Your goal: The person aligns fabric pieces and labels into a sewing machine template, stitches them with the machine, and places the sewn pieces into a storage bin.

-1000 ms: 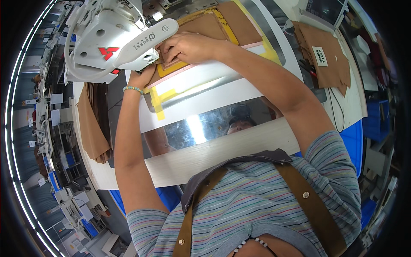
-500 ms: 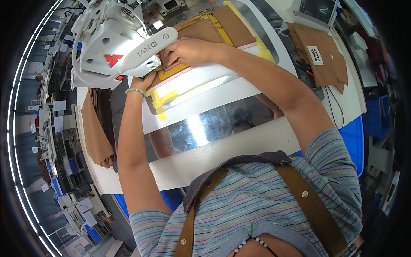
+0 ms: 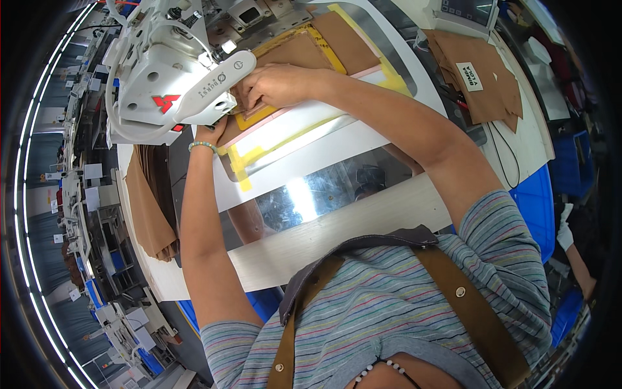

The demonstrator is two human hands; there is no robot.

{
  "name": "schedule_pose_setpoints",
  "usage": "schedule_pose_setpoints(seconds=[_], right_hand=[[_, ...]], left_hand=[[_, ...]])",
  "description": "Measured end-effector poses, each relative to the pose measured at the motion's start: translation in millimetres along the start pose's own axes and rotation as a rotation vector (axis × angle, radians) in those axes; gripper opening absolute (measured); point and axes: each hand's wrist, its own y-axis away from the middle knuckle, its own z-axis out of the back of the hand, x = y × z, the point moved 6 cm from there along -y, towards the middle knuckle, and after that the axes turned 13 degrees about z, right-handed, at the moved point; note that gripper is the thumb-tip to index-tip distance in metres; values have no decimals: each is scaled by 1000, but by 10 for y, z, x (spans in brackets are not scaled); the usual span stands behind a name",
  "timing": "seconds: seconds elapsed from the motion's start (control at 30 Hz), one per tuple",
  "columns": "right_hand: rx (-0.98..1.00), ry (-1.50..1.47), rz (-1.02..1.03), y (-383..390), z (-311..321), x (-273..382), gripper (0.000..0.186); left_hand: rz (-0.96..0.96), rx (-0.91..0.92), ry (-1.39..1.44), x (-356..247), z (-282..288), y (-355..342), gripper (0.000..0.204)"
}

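Note:
A white sewing machine head [image 3: 162,71] stands over the work at the upper left. Beneath its front, a brown panel [image 3: 295,55] lies within a yellow-edged frame [image 3: 334,57], on a white template sheet [image 3: 285,152] with yellow tape. My right hand [image 3: 278,84] rests on the near part of that panel beside the machine head, fingers bent and drawn together; what is between the fingertips does not show. My left hand [image 3: 210,134], below a beaded bracelet, reaches in at the template's left edge. The machine head hides its fingers.
Stacked brown pieces [image 3: 148,207] hang at the table's left. More brown pieces [image 3: 476,78] with a white label lie at the right, near a control screen [image 3: 468,10] and a black cable [image 3: 508,152]. A shiny metal plate [image 3: 311,194] lies before the template. Blue bins [image 3: 534,207] stand below.
The whole view has shifted slightly. My right hand's fingers are bent a little more over the panel; my left hand stays by the template's edge. Another person's white-gloved arm appears at the far right.

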Motion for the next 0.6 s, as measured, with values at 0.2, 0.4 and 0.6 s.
schedule_pose_setpoints(seconds=[0.2,0.4,0.6], right_hand=[[185,-128,-96,-65,-22,-25,30],[52,230,12,-60,-6,-7,38],[95,137,21,47,-66,8,38]], left_hand=[[-46,-25,150,162,-38,-49,32],[-98,-80,-69,38,41,34,30],[41,-173,182,-120,245,274,29]])
